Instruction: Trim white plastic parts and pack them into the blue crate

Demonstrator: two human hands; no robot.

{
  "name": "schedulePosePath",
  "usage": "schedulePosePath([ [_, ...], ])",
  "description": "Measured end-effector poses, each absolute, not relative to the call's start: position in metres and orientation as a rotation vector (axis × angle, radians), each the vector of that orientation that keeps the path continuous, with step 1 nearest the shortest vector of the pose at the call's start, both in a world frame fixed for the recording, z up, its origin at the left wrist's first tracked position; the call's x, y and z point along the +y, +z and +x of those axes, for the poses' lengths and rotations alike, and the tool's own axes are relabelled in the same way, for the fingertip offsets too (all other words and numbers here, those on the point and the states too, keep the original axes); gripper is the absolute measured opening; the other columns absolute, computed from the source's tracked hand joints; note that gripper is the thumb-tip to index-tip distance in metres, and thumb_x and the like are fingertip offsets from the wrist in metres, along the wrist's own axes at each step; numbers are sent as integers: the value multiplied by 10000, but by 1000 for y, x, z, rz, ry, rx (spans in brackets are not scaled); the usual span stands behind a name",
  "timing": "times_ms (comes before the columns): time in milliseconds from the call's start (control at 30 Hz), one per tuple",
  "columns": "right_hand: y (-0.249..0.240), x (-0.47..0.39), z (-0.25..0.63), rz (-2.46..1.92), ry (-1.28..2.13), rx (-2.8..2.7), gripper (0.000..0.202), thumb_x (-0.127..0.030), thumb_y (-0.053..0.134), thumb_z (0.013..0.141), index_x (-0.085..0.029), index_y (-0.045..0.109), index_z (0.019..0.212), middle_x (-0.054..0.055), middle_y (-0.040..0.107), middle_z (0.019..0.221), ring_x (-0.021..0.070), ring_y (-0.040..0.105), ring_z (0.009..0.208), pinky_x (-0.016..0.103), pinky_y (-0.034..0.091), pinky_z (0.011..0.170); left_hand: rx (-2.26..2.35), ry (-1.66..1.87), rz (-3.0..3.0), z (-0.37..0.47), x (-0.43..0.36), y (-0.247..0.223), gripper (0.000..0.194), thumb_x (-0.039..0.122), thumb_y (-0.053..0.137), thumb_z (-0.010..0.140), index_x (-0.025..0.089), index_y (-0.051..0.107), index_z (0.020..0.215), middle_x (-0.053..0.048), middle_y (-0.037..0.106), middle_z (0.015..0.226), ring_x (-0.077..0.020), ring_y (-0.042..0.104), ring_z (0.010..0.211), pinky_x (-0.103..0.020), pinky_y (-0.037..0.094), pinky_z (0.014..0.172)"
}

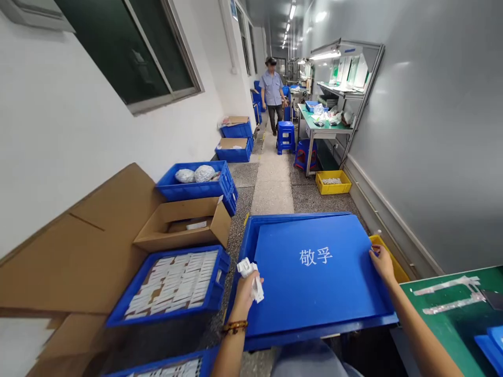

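My left hand is closed around white plastic parts, whose ends stick out on both sides of the fist. It is over the left rim of a large blue crate. A flat blue board with white characters lies in the crate, slightly askew, and hides whatever is under it. At the board's right edge, my right hand has its fingers pinched together on the edge. A beaded bracelet circles my left wrist.
Left stand a blue crate of white pieces, an open cardboard box and a blue crate with bags. Right are a green table and a yellow bin. Ahead, a person stands in the aisle near blue stools.
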State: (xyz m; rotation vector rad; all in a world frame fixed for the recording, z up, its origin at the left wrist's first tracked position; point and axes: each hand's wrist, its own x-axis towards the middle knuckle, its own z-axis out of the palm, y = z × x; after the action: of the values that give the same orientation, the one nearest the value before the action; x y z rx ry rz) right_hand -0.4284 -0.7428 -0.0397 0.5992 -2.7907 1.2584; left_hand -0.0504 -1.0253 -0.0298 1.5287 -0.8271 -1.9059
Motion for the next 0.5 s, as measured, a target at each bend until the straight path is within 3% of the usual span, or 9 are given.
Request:
schedulePosePath([
  [167, -70, -751, -403, 711, 981, -2809, 382, -366, 428, 835, -112, 604, 1059, 238, 617, 1067, 368, 598, 1002, 533, 450, 915, -1084, -1823, 1803, -54, -1015, -64, 164, 290, 600, 911, 128, 615, 890, 27, 613, 704, -89, 570, 556, -232, 492, 528],
  [333, -84, -766, -382, 972, 488, -2726, 495, -346, 361, 920, -54, 510, 1290, 279, 594, 1111, 406, 577, 1044, 556, 444, 896, -1207, -1680, 1940, -66, -1022, -81, 114, 217, 595, 911, 127, 593, 979, 39, 599, 725, -67, 538, 515, -204, 477, 492],
  [500, -82, -767, -387, 969, 685, -2823, 573, -449, 429, 883, -37, 510, 1273, 274, 610, 1114, 404, 577, 1071, 567, 448, 922, -1243, -1630, 1931, -58, -1024, -78, 124, 83, 615, 805, 135, 566, 906, 63, 567, 606, -88, 540, 439, -205, 429, 444],
])
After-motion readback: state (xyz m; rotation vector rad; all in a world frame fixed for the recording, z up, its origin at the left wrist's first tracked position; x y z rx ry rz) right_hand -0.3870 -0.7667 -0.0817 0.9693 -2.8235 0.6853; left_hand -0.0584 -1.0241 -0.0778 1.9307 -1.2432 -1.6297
